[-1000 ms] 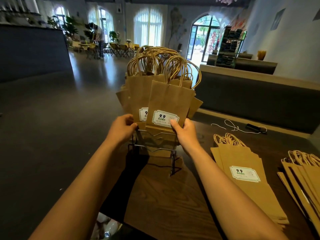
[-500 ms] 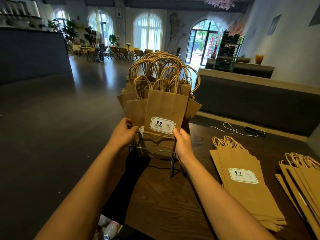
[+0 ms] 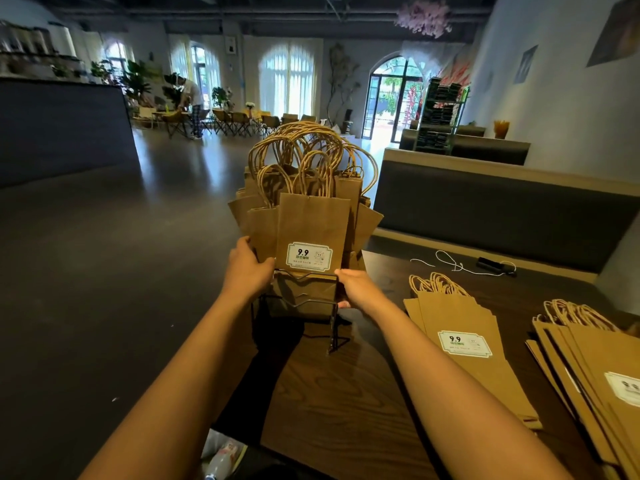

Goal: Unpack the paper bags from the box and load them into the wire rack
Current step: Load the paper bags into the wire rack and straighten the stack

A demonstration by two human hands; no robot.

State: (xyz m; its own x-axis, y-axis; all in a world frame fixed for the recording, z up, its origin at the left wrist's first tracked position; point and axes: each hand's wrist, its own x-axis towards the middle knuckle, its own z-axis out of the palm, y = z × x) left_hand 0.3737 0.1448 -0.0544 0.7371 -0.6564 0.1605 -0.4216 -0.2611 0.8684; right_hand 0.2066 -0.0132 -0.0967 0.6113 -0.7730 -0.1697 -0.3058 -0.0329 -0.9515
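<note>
Kraft paper bags [image 3: 304, 216] already crowd the wire rack [image 3: 298, 303], where our left hand [image 3: 247, 271] and right hand [image 3: 358, 289] grip the front bag's [image 3: 311, 233] lower edges, and a skewed push could topple that top-heavy rack off the counter [image 3: 346, 393].

The rack [image 3: 300, 303], black wire, stands between the two hands, packed with upright brown bags, their twisted handles [image 3: 304, 157] arching above. The front bag [image 3: 311, 230], with a white "9.9" label, stands upright in the front slot, between both hands. Right of the right hand lie a flat stack [image 3: 467, 355] and, further right, another stack [image 3: 588, 368].
</note>
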